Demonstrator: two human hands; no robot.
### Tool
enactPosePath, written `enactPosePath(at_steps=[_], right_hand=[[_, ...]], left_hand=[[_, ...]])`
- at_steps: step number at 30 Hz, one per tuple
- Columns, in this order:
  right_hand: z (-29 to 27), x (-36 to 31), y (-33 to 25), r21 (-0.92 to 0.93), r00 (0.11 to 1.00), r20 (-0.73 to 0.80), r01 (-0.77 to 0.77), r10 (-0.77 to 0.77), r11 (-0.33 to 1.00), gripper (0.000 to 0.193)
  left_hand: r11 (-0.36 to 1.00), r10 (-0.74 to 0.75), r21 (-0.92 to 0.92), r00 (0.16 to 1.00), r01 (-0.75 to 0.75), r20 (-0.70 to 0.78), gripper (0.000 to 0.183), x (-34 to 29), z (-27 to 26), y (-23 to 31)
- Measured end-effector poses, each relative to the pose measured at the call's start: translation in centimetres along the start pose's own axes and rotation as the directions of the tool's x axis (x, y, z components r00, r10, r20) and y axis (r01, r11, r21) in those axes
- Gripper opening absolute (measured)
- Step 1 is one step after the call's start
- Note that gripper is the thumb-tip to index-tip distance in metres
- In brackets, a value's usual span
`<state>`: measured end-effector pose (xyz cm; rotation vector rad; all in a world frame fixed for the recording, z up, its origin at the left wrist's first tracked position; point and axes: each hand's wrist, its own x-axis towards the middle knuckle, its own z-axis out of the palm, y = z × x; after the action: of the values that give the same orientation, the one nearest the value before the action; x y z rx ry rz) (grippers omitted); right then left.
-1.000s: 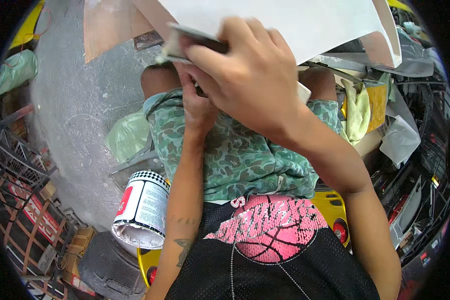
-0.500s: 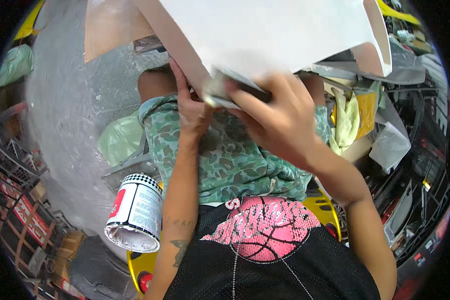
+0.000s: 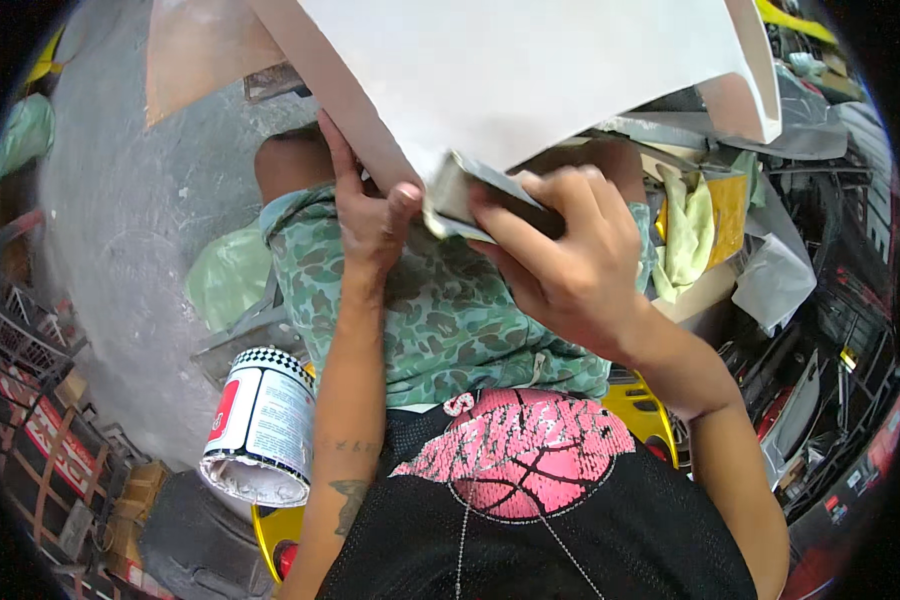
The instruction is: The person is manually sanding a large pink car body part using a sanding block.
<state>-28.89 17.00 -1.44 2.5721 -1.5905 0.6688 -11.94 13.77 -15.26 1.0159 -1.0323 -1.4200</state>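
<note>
A large white panel (image 3: 530, 70) with a pinkish-beige edge tilts over my knees, its near corner pointing toward me. My left hand (image 3: 372, 215) grips the panel's left edge close to that corner, thumb near the tip and fingers along the side. In my right hand (image 3: 580, 245) is a sanding block (image 3: 480, 200), dark on its back, with a pale grey sheet folded round it. The block sits tilted at the panel's near corner, touching it or nearly so; the exact contact is hidden.
A white tin (image 3: 270, 430) with a chequered band lies tipped to my left, beside a green plastic bag (image 3: 232, 275). To the right are a yellow-green cloth (image 3: 685, 235), a white plastic bag (image 3: 773, 282) and cluttered dark parts. A yellow seat (image 3: 635, 405) shows beneath me.
The sanding block and my right hand, blurred before, now show sharply, slightly right and lower. The view has shifted a little; my left hand keeps its hold on the panel.
</note>
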Motion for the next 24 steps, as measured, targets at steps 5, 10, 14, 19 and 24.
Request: enactPosePath(at_steps=[5,10,14,19,24], right_hand=[[3.4,5.8,-3.2,-0.031,0.999,-0.044,0.017,-0.018,0.999,0.013],[-1.1,-0.6,-1.0,-0.037,1.0,0.02,-0.024,0.025,0.999,0.012],[1.0,4.2,-2.4,-0.01,0.999,0.036,0.011,-0.011,1.0,0.016],[-0.4,1.2,-1.2,0.092,0.992,0.127,-0.027,0.015,0.995,0.037],[-8.4,-4.8,2.6,0.388,0.77,0.387,-0.635,0.507,0.668,0.039]], left_hand=[[0.982,-0.12,0.151,0.992,0.114,0.027,0.107,-1.1,-4.2,-3.0],[0.998,0.028,0.054,1.0,-0.028,0.006,0.13,-1.0,-1.1,-0.2],[0.995,-0.074,0.062,0.997,0.075,-0.025,0.132,-1.3,-1.5,0.8],[0.994,0.073,0.087,0.994,-0.066,-0.083,0.132,-1.2,-2.8,-0.9],[0.981,-0.161,0.104,0.986,0.163,-0.029,0.101,-2.1,-1.9,3.1]])
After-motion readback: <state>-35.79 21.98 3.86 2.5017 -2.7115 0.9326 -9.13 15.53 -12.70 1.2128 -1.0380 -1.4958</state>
